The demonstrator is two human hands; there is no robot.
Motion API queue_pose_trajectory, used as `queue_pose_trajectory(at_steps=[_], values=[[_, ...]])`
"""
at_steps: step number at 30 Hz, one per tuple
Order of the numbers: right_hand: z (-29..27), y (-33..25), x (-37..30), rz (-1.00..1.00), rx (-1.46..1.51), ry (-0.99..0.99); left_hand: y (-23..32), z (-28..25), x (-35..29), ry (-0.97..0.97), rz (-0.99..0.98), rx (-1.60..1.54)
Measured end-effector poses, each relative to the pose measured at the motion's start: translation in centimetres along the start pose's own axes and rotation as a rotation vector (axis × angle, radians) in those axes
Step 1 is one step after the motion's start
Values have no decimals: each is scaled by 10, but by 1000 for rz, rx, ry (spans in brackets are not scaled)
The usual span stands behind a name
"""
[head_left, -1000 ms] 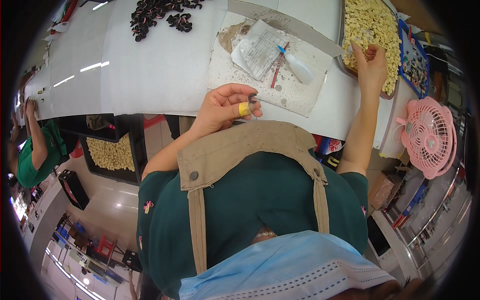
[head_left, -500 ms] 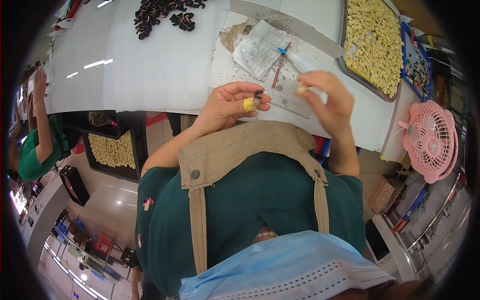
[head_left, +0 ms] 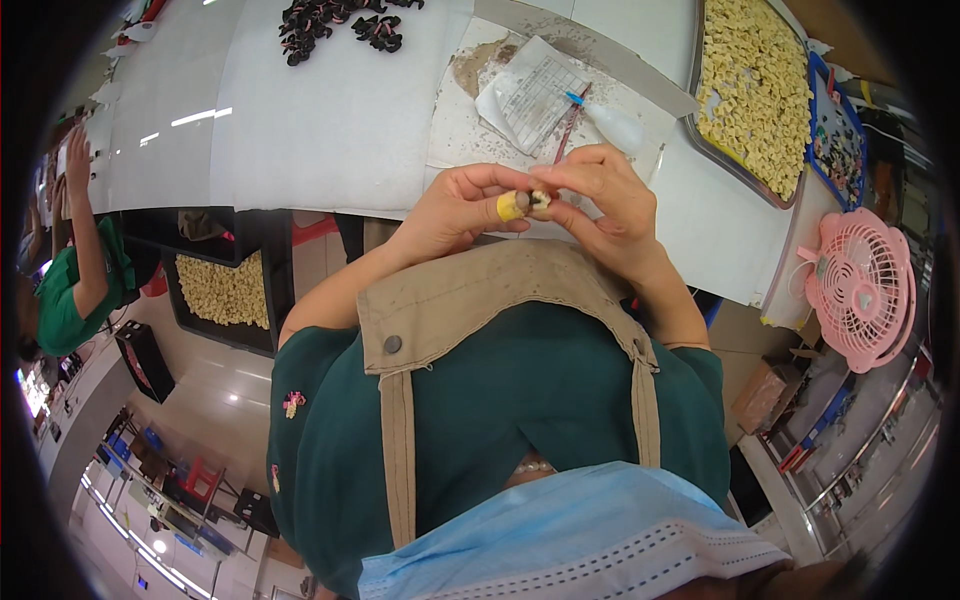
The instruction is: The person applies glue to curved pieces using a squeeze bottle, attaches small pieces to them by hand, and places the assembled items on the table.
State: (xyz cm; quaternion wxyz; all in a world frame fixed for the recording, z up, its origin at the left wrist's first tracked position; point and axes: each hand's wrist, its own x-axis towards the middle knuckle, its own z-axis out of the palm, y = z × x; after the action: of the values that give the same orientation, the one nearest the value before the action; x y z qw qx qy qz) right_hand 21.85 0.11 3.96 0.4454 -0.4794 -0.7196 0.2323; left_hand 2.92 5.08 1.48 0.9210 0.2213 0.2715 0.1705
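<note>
Just beyond my apron's top edge, both hands meet over the table. My left hand (head_left: pixel 455 208), with yellow tape (head_left: pixel 508 207) round its thumb, is closed in a pinch on a small dark curled piece, now mostly covered by fingers. From the other side, my right hand (head_left: pixel 612 208) pinches a small cream piece (head_left: pixel 541 200) against it. The fingertips hide whether the two pieces are joined. Beyond the hands, a white squeeze bottle (head_left: pixel 615 128) with a blue tip lies by a printed paper sheet (head_left: pixel 535 95) and a thin dark red stick (head_left: pixel 567 138).
Dark pieces with pink parts (head_left: pixel 305 28) lie heaped far left. At right stand a metal tray (head_left: pixel 697 65) of cream pieces (head_left: pixel 755 95), a blue tray (head_left: pixel 858 115) and a pink fan (head_left: pixel 865 290). A black crate (head_left: pixel 225 340) holds cream pieces; a co-worker's green sleeve (head_left: pixel 75 290) shows left.
My right hand has come left and in to my left hand, bringing the cream piece against the dark one. The view has shifted slightly.
</note>
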Motion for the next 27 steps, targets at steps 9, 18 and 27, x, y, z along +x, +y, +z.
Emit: queue_pose_trajectory(at_steps=[9, 18, 27], values=[[-13, -4, 7, 9, 243, -172, 16, -1, 10, -321, 183, 466], [-21, -12, 15, -99, 91, -155, 18, 9, 7, -309, 60, 237], [-5, -9, 13, -77, 254, -23, 18, 5, 2, -300, 249, 321]])
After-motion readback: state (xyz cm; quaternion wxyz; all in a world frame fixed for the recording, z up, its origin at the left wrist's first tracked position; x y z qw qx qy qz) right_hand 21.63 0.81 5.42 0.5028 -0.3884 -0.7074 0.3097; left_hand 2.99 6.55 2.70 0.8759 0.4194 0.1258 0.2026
